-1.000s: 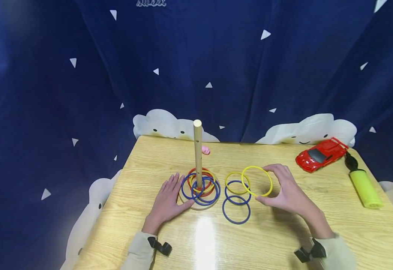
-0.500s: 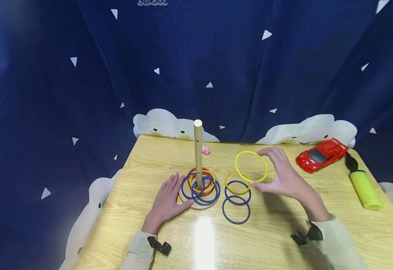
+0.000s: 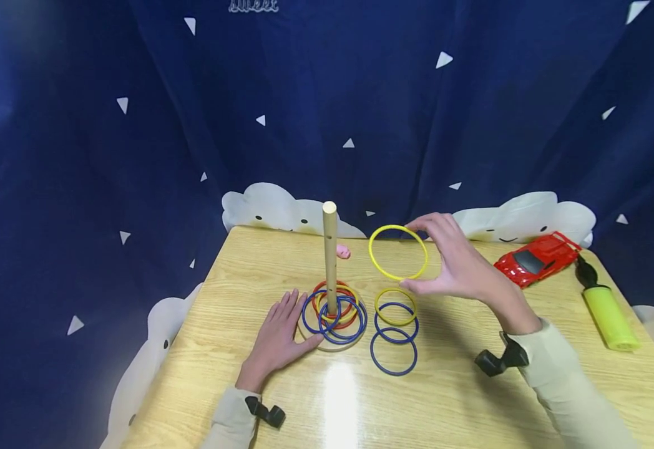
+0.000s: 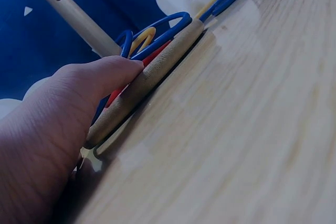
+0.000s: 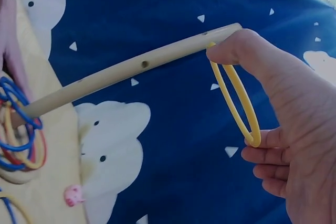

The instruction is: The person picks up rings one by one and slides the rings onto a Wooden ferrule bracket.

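My right hand (image 3: 458, 268) pinches a yellow ring (image 3: 370, 251) between thumb and fingers, holding it tilted up above the table, right of the wooden post (image 3: 330, 262). In the right wrist view, the ring (image 5: 243, 93) hangs from thumb to fingertips, overlapping the top of the post. My left hand (image 3: 276, 340) lies with straight fingers beside the round wooden base (image 3: 331, 348). Its thumb (image 4: 118, 69) presses on the base's rim. Blue, red and yellow rings lie loosely stacked around the foot of the post, a blue ring (image 3: 303, 315) tilted on the left.
Right of the base, a yellow ring (image 3: 376, 308) and two blue rings, the nearest a blue ring (image 3: 394, 374), overlap in a row on the table (image 3: 445, 399). Behind the post sits a small pink figure (image 3: 343, 252). A red toy car (image 3: 535, 259) and a yellow-green pump (image 3: 610, 318) lie far right.
My right hand has lifted the yellow ring away from the rings on the table, moving up, farther back and left toward the post. The left hand has stayed at the base.
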Demonstrator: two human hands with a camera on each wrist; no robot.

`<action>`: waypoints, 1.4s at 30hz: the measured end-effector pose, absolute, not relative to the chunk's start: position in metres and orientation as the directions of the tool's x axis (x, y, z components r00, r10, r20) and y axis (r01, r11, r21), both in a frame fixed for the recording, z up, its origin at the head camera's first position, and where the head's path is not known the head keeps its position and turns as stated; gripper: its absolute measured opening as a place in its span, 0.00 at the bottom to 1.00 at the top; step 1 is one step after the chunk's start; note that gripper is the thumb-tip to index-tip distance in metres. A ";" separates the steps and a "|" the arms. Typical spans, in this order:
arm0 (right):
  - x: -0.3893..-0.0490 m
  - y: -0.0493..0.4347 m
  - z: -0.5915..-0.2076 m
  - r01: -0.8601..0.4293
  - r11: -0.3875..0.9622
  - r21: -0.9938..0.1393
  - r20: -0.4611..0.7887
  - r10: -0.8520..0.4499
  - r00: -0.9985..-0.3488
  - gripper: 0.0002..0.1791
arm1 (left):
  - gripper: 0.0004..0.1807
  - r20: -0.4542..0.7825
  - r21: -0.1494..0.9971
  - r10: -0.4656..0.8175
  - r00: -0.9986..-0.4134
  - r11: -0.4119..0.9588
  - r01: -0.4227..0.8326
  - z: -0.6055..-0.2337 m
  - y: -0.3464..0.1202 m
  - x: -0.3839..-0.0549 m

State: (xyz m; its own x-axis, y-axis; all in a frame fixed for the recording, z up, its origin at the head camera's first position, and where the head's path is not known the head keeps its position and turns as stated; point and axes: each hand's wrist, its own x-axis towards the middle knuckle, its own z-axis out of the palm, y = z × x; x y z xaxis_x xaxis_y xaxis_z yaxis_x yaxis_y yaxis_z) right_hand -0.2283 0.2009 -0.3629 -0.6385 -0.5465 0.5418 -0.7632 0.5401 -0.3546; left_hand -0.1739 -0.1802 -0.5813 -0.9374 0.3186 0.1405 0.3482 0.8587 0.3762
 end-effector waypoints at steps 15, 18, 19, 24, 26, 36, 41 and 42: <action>-0.242 0.168 -0.298 -0.837 0.468 -0.282 0.633 -0.565 -0.529 0.49 | 0.59 0.138 0.380 0.314 -0.939 0.859 0.343 -0.582 -0.182 -0.172; -0.245 0.161 -0.291 -0.836 0.471 -0.281 0.632 -0.565 -0.530 0.50 | 0.58 0.140 0.385 0.313 -0.939 0.857 0.343 -0.582 -0.181 -0.171; -0.246 0.158 -0.288 -0.842 0.464 -0.277 0.637 -0.567 -0.522 0.50 | 0.58 0.139 0.387 0.313 -0.939 0.856 0.343 -0.581 -0.181 -0.171; -0.251 0.142 -0.277 -0.866 0.429 -0.258 0.646 -0.590 -0.484 0.50 | 0.59 0.124 0.387 0.315 -0.941 0.858 0.338 -0.582 -0.181 -0.172; -0.252 0.136 -0.275 -0.871 0.417 -0.261 0.637 -0.603 -0.480 0.50 | 0.59 0.119 0.383 0.315 -0.942 0.860 0.336 -0.582 -0.181 -0.172; -0.256 0.118 -0.290 -0.853 0.422 -0.305 0.545 -0.658 -0.520 0.50 | 0.59 0.095 0.369 0.317 -0.944 0.869 0.329 -0.583 -0.181 -0.174; -0.258 0.112 -0.314 -0.849 0.437 -0.297 0.506 -0.682 -0.528 0.48 | 0.59 0.095 0.367 0.318 -0.943 0.870 0.330 -0.581 -0.181 -0.174; -0.258 0.111 -0.320 -0.847 0.441 -0.296 0.495 -0.688 -0.531 0.48 | 0.59 0.096 0.368 0.317 -0.944 0.869 0.329 -0.581 -0.181 -0.174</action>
State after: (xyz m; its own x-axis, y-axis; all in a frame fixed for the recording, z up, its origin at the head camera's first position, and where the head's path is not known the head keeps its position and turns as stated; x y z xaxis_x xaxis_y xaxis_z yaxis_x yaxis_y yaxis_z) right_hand -0.2580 0.1109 -0.3195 -0.5312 -0.6878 0.4947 -0.8471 0.4410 -0.2964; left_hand -0.1737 -0.1810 -0.5807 -0.9437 0.3166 0.0960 0.3292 0.8694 0.3684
